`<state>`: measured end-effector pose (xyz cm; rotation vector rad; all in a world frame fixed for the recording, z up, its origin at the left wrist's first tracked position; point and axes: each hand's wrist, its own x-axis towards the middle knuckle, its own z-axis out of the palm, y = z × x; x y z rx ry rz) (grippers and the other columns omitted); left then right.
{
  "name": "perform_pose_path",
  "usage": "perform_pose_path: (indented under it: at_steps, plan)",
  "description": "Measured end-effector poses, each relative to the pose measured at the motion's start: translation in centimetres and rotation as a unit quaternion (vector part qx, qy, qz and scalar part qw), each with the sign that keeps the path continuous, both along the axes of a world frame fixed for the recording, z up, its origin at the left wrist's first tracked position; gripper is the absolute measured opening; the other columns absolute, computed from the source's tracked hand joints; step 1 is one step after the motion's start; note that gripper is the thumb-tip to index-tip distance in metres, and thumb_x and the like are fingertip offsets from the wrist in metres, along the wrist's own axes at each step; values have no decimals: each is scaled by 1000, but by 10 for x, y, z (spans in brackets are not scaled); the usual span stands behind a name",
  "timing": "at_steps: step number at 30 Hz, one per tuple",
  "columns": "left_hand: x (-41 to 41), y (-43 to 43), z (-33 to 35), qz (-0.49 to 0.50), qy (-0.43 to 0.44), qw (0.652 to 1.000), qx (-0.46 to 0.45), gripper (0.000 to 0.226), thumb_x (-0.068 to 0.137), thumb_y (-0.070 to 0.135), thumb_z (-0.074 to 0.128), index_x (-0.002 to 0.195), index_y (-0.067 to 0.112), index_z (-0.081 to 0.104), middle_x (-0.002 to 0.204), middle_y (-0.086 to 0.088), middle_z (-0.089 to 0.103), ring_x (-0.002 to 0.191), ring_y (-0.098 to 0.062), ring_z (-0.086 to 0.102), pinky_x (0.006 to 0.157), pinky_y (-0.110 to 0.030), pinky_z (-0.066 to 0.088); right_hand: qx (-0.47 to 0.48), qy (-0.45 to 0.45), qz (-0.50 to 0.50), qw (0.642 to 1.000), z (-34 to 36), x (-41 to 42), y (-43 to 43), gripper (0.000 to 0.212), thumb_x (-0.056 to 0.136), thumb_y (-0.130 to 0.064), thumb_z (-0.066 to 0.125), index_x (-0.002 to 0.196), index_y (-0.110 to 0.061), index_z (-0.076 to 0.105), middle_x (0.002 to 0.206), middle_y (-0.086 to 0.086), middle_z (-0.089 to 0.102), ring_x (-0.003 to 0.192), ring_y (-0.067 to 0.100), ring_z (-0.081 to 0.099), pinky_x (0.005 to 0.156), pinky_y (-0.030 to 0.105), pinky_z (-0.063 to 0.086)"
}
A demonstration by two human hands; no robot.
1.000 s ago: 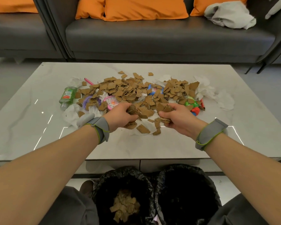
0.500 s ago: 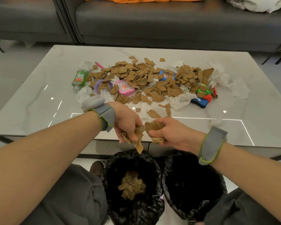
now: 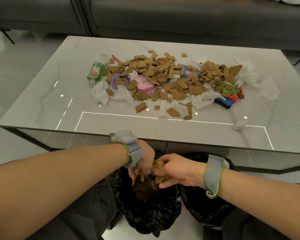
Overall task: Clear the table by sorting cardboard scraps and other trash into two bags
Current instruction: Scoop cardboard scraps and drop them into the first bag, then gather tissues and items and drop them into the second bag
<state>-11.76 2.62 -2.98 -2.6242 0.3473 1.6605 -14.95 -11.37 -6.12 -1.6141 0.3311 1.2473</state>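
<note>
Left hand (image 3: 145,161) and right hand (image 3: 178,172) clutch cardboard scraps (image 3: 158,168) above the bag (image 3: 145,219) at six o'clock; at twelve, a pile (image 3: 156,71) litters the table (image 3: 163,135) (tissues (image 3: 100,91), bottle (image 3: 96,72) mixed in).

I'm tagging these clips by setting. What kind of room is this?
Probably a home living room: a dark grey sofa stands behind a low marble-look coffee table strewn with cardboard scraps, on a pale glossy floor.

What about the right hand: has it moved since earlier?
Yes: the right hand, gripping scraps, pulled back off the table past its near edge, over the left bag.
</note>
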Motion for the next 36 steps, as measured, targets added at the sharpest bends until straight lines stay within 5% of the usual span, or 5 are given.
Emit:
perform_pose_path:
  at_steps: [12, 19, 23, 28, 36]
  plan:
    - [28, -17, 17, 78, 53, 995, 7, 37, 106, 25, 43, 126, 0, 61, 119, -13, 71, 104, -32, 71, 59, -31, 58, -24, 2, 73, 997, 19, 27, -16, 50, 96, 4, 50, 144, -8, 41, 131, 17, 50, 115, 37, 60, 85, 45, 59]
    - [77, -45, 39, 179, -148, 946, -227, 25, 99, 18, 44, 104, 7, 66, 77, -3, 75, 59, -17, 67, 60, -26, 58, -65, -147, 45, 986, 74, 104, -65, 30, 90, -3, 62, 119, -8, 59, 113, 16, 66, 82, 25, 71, 66, 34, 61]
    - [91, -58, 28, 45, -351, 898, -261, 20, 96, 25, 52, 114, 23, 61, 107, 2, 60, 98, -18, 59, 81, -29, 48, -189, -250, 19, 949, 93, 143, -114, 20, 89, -4, 59, 108, -11, 62, 99, 12, 67, 77, 24, 69, 65, 37, 62]
    - [100, -63, -1, -34, -328, 907, -262, 46, 94, 20, 51, 139, 29, 46, 144, 1, 35, 128, -20, 38, 107, -32, 37, -406, -371, 92, 830, 77, 165, -154, 32, 90, -5, 53, 122, -8, 57, 119, 18, 59, 101, 34, 62, 84, 37, 52]
    - [118, -65, -9, 26, -373, 896, -239, 55, 90, 8, 47, 140, 29, 43, 148, -3, 32, 133, -26, 32, 109, -38, 37, -394, -466, 106, 785, 33, 180, -162, 68, 89, -17, 57, 151, -26, 31, 133, 17, 40, 121, 39, 45, 99, 41, 45]
